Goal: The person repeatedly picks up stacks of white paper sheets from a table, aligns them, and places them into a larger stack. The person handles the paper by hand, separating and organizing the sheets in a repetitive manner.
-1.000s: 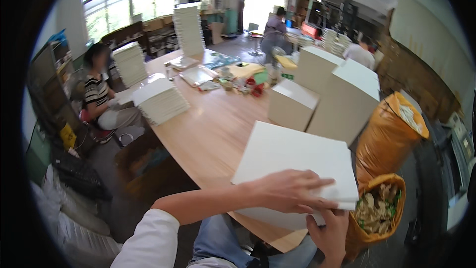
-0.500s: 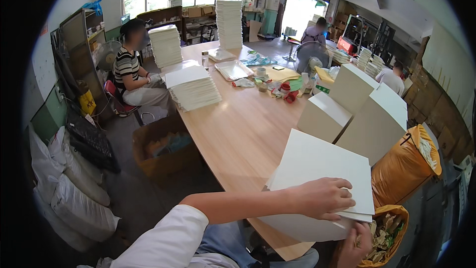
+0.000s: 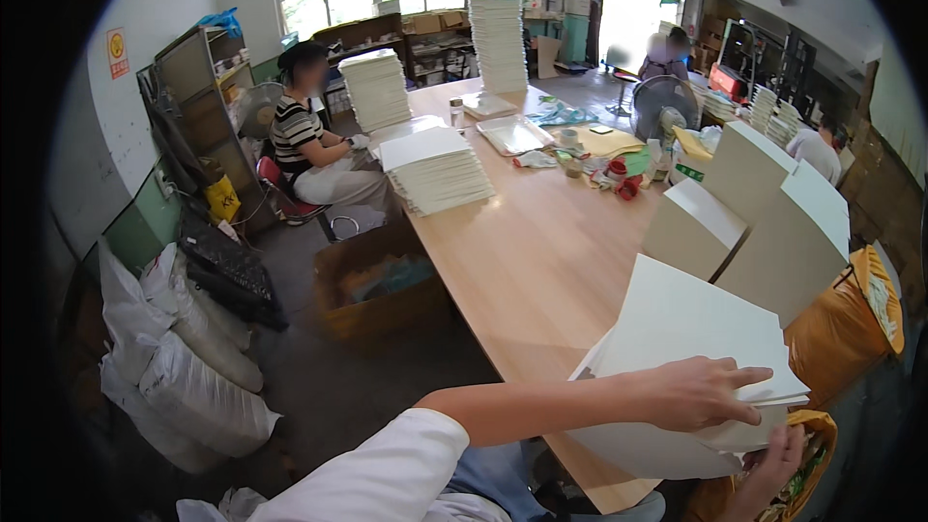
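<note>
— Hands first: where are they?

— Both at the table's (image 3: 541,261) near right corner. The left hand (image 3: 710,391) lies flat on a stack of white sheets (image 3: 691,329), fingers (image 3: 764,379) stretched out side by side and pressing the top sheets down near the stack's right edge. The right hand (image 3: 773,469) comes up from below that same edge, fingers curled under the sheets, so it grips them from beneath.

— And the stack itself?

— It overhangs the near corner, lower sheets fanned out toward the person's lap.

— Packages around it?

— Three tall white blocks of sheets (image 3: 764,203) stand along the right edge, just beyond the stack. Beside the table on the right, an orange sack (image 3: 841,329) stands open, and a second orange sack (image 3: 807,483) near the right hand holds paper scraps.

— Farther up the table?

— A low pile of white sheets (image 3: 435,169) at the left edge, taller piles (image 3: 375,89) behind it, and a very tall one (image 3: 498,39) at the far end. A white tray (image 3: 512,135) and small red and green items (image 3: 619,174) sit mid-table.

— Anyone else?

— A person in a striped shirt (image 3: 304,140) sits at the left edge; another sits far off by the doorway.

— Signs?

— A small square red-and-yellow sign (image 3: 117,51) on the left wall. On the floor, a brown carton (image 3: 382,285) by the left edge and white sacks (image 3: 184,358) against the wall.
</note>
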Motion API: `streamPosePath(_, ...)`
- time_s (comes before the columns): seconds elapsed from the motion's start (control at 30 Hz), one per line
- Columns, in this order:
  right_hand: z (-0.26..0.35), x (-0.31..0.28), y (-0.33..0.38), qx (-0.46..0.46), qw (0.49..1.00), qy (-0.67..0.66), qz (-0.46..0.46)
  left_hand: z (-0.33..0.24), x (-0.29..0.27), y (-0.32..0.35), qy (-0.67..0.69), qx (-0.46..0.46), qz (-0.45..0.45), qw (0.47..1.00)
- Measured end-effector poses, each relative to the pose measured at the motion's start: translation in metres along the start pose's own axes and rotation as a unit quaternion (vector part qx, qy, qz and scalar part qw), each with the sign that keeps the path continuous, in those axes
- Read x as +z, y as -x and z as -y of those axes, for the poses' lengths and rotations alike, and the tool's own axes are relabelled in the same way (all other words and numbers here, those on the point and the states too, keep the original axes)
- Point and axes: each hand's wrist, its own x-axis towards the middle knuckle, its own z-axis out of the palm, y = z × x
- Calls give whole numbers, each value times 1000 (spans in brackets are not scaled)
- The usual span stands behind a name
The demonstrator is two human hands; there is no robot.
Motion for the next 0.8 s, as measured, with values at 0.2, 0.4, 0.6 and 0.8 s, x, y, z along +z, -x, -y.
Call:
streamPosePath(0.2, -8, 1, -11, 39, 986, -164, -4, -1, 0, -4, 56, -36, -45, 997)
streamPosePath(0.4, 37, 15, -3, 52, 917, -395, 23, -13, -23, 0, 30, -53, -14, 998)
streamPosePath(0.6, 39, 0, 1, 40, 931, -360, 50, -18, -26, -10, 39, -69, -5, 997)
streamPosePath(0.8, 33, -11, -3, 16, 953, -283, 105, -16, -26, -10, 58, -87, 21, 994)
